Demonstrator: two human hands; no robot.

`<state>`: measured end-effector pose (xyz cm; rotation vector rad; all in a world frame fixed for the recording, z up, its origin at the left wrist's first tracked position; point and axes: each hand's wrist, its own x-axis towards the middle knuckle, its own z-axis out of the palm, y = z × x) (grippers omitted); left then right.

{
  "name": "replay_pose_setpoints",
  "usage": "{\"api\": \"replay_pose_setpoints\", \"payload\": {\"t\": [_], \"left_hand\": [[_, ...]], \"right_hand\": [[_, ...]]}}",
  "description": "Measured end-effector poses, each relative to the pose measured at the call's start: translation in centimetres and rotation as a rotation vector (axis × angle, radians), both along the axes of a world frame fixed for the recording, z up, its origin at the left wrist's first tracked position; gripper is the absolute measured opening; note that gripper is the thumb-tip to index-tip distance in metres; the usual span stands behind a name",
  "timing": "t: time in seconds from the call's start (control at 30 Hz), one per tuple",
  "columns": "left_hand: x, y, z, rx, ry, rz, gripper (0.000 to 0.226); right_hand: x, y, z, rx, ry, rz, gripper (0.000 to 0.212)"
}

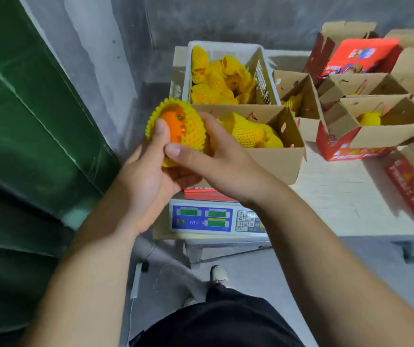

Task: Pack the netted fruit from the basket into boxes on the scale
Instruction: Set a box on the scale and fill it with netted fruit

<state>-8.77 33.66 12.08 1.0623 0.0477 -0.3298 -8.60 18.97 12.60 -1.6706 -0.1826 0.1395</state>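
Observation:
An orange fruit in a yellow foam net (179,126) is held up in front of me by both hands. My left hand (148,176) cups it from below, thumb on the bare orange skin. My right hand (216,156) grips its right side, thumb pressed on the net. Behind them an open cardboard box (276,159) with several netted fruits stands on the scale (206,219). Further back, the white basket (226,50) holds several more netted fruits.
To the right, several open red-and-brown boxes (366,131), some with a netted fruit inside, crowd the pale table (338,196). A green tarpaulin (26,121) fills the left side. The grey wall stands behind the basket. My foot (218,274) is on the floor below the scale.

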Motion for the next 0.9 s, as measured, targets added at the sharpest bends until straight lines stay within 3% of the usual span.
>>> {"api": "replay_pose_setpoints", "payload": {"t": [0.17,0.3,0.5,0.63,0.73,0.9], "left_hand": [[-1.1,0.8,-0.6,0.169,-0.142,-0.011,0.047],[-2.3,1.2,-0.8,0.206,-0.143,0.092,0.048],[-3.8,1.3,-1.1,0.297,-0.23,0.178,0.049],[-4.6,0.9,-0.9,0.36,-0.333,0.176,0.033],[-5.2,0.6,-1.0,0.421,-0.437,0.176,0.035],[-5.4,0.7,-1.1,0.47,-0.534,0.134,0.038]], "right_hand": [[-1.3,0.8,0.5,0.056,0.005,-0.08,0.053],[-2.0,0.8,0.7,0.039,-0.026,-0.205,0.055],[-3.3,0.9,1.1,-0.01,-0.154,-0.213,0.049],[-4.0,1.4,0.7,-0.024,-0.186,-0.273,0.047],[-4.4,1.5,-0.2,-0.022,-0.213,-0.326,0.046],[-5.2,1.3,-1.6,-0.038,-0.276,-0.253,0.064]]}}
